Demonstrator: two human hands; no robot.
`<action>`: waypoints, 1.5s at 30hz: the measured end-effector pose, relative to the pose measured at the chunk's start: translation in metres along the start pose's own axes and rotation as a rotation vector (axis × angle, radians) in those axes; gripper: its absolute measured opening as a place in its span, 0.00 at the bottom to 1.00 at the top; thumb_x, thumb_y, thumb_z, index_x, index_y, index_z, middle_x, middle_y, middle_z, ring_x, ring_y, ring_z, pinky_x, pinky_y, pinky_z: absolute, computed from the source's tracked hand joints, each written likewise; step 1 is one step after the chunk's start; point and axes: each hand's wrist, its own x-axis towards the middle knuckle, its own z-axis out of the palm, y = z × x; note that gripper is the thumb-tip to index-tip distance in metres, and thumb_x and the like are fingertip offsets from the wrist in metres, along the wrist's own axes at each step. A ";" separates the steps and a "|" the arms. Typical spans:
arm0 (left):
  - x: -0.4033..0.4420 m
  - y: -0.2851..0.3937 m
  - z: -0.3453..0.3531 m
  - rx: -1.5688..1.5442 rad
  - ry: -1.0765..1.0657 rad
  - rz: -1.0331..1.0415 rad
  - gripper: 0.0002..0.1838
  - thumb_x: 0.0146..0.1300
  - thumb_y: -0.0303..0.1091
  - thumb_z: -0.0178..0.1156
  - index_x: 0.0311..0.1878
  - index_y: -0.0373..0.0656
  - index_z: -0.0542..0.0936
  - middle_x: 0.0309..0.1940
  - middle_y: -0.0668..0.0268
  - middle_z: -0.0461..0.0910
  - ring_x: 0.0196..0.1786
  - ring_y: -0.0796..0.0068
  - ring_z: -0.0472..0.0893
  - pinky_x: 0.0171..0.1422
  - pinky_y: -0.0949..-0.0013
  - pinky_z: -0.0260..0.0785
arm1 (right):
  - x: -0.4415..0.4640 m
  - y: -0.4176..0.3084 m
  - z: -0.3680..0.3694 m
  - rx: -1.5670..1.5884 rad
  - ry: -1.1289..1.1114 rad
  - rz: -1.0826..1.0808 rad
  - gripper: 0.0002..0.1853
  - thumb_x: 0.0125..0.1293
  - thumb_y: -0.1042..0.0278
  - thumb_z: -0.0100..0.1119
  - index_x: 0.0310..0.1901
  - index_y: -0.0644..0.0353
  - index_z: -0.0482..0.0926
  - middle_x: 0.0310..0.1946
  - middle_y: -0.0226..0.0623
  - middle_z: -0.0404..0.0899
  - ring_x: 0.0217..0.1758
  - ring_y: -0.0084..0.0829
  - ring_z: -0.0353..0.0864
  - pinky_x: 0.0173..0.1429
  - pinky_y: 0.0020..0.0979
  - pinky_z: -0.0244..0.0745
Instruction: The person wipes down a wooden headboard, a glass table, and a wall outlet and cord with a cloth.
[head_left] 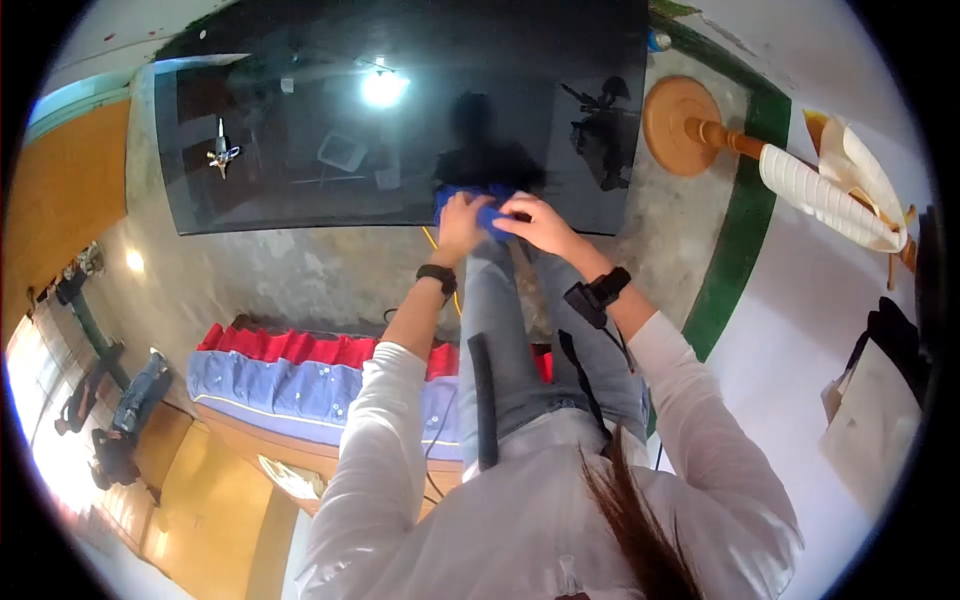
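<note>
1. Blue cloth, bunched right at the near edge of the black counter!
2. Both hands were on it, left and right close together, fingers bent; whether they gripped, you couldn't tell.
3. Black bands circled both wrists.
4. Right of the counter was a wooden stand; left of the legs, a red-and-blue cover.

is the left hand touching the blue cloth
Touching: the head view shows the left hand with its fingers lying on the blue cloth.

Blue cloth partly hidden by hands, grip unclear.
</note>
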 end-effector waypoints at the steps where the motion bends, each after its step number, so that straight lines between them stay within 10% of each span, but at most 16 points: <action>1: 0.006 -0.013 0.031 -0.058 -0.017 -0.026 0.31 0.41 0.35 0.65 0.54 0.46 0.72 0.40 0.55 0.73 0.45 0.54 0.72 0.49 0.58 0.66 | 0.000 0.007 -0.004 -0.004 0.082 -0.054 0.10 0.59 0.66 0.61 0.35 0.65 0.77 0.39 0.35 0.73 0.43 0.26 0.71 0.48 0.26 0.65; 11: 0.041 0.077 0.079 -0.641 -0.209 -0.200 0.19 0.48 0.45 0.65 0.33 0.36 0.79 0.30 0.54 0.77 0.35 0.59 0.77 0.42 0.63 0.66 | -0.069 0.033 -0.097 0.617 0.424 0.122 0.08 0.63 0.69 0.56 0.39 0.66 0.78 0.60 0.34 0.66 0.59 0.22 0.66 0.59 0.24 0.62; 22: 0.044 0.209 0.091 -0.411 -0.571 -0.336 0.19 0.55 0.46 0.60 0.38 0.37 0.80 0.31 0.54 0.81 0.36 0.61 0.81 0.42 0.64 0.70 | -0.099 0.096 -0.112 0.479 0.614 0.310 0.13 0.65 0.66 0.53 0.46 0.65 0.74 0.37 0.28 0.77 0.40 0.18 0.73 0.45 0.22 0.68; 27: 0.022 0.186 0.099 -0.652 -0.554 -0.242 0.21 0.58 0.40 0.58 0.50 0.36 0.73 0.44 0.49 0.77 0.48 0.53 0.77 0.50 0.60 0.67 | -0.083 0.097 -0.079 0.187 0.602 0.312 0.15 0.65 0.62 0.51 0.48 0.64 0.73 0.41 0.48 0.78 0.45 0.40 0.78 0.48 0.32 0.70; 38: -0.014 0.002 0.008 -0.202 -0.594 -0.172 0.24 0.51 0.51 0.59 0.43 0.40 0.78 0.36 0.53 0.80 0.40 0.51 0.79 0.43 0.56 0.69 | 0.027 0.086 0.085 -0.268 0.489 0.324 0.14 0.60 0.64 0.54 0.46 0.60 0.73 0.39 0.45 0.73 0.41 0.47 0.74 0.45 0.38 0.70; 45: -0.011 -0.105 -0.096 -0.397 0.031 -0.357 0.21 0.53 0.51 0.59 0.38 0.42 0.75 0.32 0.51 0.79 0.38 0.48 0.78 0.41 0.57 0.69 | 0.191 0.057 0.160 -0.135 0.650 0.153 0.14 0.57 0.67 0.58 0.44 0.62 0.76 0.39 0.46 0.76 0.44 0.46 0.75 0.48 0.36 0.70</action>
